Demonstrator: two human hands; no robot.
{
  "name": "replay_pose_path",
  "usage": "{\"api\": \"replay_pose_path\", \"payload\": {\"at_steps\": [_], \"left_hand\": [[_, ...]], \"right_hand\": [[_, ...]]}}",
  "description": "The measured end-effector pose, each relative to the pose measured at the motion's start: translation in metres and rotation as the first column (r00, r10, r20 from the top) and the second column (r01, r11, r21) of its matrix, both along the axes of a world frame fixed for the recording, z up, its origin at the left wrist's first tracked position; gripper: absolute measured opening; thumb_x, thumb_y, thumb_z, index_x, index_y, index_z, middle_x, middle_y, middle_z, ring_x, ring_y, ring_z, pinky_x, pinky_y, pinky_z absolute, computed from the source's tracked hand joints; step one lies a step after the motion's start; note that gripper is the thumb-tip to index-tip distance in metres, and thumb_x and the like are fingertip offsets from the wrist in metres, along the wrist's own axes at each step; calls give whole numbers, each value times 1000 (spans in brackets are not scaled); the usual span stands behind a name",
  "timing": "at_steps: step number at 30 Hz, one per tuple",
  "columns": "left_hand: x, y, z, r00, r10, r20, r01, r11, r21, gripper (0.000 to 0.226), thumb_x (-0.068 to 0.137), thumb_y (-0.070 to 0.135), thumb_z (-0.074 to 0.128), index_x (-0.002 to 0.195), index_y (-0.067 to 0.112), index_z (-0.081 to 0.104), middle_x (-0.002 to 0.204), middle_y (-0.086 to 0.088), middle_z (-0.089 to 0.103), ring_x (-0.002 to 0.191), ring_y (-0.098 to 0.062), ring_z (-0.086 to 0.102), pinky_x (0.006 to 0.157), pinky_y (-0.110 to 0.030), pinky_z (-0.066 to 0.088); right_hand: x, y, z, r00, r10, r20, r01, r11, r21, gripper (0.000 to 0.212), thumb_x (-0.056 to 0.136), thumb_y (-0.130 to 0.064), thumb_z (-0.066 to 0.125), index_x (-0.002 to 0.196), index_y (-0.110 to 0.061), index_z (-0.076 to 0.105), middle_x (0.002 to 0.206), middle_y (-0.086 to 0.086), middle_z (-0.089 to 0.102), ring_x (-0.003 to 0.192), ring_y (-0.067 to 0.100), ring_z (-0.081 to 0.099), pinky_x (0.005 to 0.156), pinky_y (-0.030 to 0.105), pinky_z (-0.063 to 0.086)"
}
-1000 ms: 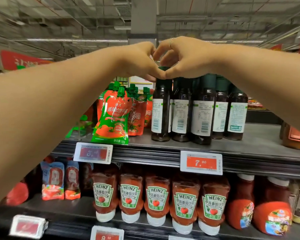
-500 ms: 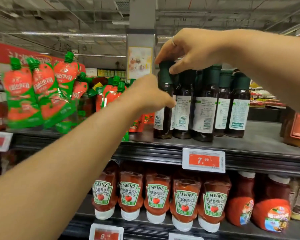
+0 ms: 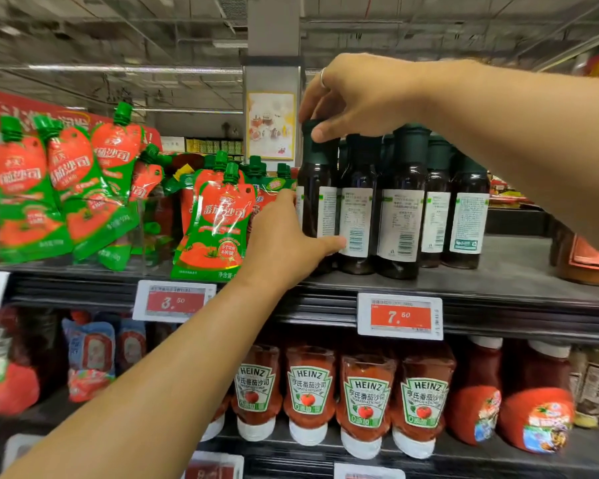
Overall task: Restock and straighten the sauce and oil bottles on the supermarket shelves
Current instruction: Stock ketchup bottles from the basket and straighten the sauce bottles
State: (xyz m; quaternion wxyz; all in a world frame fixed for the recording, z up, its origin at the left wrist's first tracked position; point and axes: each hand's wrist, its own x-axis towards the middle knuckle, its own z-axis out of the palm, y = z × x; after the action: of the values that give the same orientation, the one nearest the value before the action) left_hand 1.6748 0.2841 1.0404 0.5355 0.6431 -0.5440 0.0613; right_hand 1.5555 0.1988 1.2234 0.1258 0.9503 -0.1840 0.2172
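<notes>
Supermarket shelf (image 3: 498, 281) | right hand (image 3: 357, 95) pinches dark sauce bottle (image 3: 317, 188) cap | left hand (image 3: 287, 243) cups its base, steadying to straighten.

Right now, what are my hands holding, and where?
Both hold the leftmost dark sauce bottle: right hand pinches its green cap, left hand grips its lower body.

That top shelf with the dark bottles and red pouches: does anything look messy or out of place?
Yes. The red-and-green tomato sauce pouches at the shelf's left lean and overlap at different tilts. The dark green-capped glass bottles all show back labels and barcodes, not fronts. No spills visible.
</notes>
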Motion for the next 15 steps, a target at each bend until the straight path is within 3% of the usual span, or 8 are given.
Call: {"api": "replay_pose_path", "payload": {"at_steps": [2, 5, 7, 9, 11, 15], "left_hand": [[3, -2, 0, 1000, 7, -13, -7, 1000, 5, 62, 65, 42, 93, 114, 23, 61, 108, 8, 70, 102, -13, 66, 86, -31, 55], [6, -2, -2, 996, -33, -81, 34, 999, 14, 58, 66, 40, 93, 109, 27, 57, 98, 15, 68, 90, -4, 66, 69, -17, 49], [8, -2, -2, 990, -51, -128, 53, 999, 11, 63, 65, 39, 93, 109, 29, 49, 95, 17, 63, 85, 1, 63, 65, -17, 47], [10, -3, -1, 984, -70, -162, 75, 997, 25, 61, 65, 35, 92, 106, 29, 47, 98, 14, 63, 87, -4, 64, 72, -25, 53], [12, -4, -1, 973, -114, -199, 125, 991, 44, 53, 68, 26, 89, 104, 29, 50, 102, 10, 68, 92, -8, 68, 83, -33, 58], [9, -3, -1, 978, -140, -153, 148, 988, 39, 49, 73, 30, 84, 115, 29, 59, 106, 14, 70, 92, -2, 67, 80, -28, 56]], "right_hand": [[1, 0, -2, 1000, -3, 8, 3, 1000, -15, 29, 90, -44, 74, 118, -36, 70, 101, -17, 71, 96, 0, 67, 87, 28, 52], [-2, 0, -6, 1000, 6, 17, -5, 1000, -29, 33, 91, -48, 71, 122, -35, 70, 103, -15, 71, 96, 5, 66, 80, 23, 47], [-5, 0, -7, 1000, 19, 5, -19, 1000, -19, 37, 93, -42, 70, 128, -30, 68, 112, -9, 71, 103, 11, 66, 89, 24, 48], [-8, 0, -7, 999, 37, -11, -37, 999, 11, 38, 95, -35, 70, 131, -28, 66, 114, -9, 70, 105, 11, 66, 93, 23, 48], [-10, -1, -7, 999, 50, -7, -49, 998, 43, 36, 95, -32, 71, 130, -31, 66, 113, -10, 69, 101, 5, 65, 85, 14, 46], [-8, -3, -9, 999, 32, 19, -32, 999, 16, 32, 91, -46, 72, 122, -36, 70, 99, -17, 67, 92, -13, 60, 76, 14, 43]]}}
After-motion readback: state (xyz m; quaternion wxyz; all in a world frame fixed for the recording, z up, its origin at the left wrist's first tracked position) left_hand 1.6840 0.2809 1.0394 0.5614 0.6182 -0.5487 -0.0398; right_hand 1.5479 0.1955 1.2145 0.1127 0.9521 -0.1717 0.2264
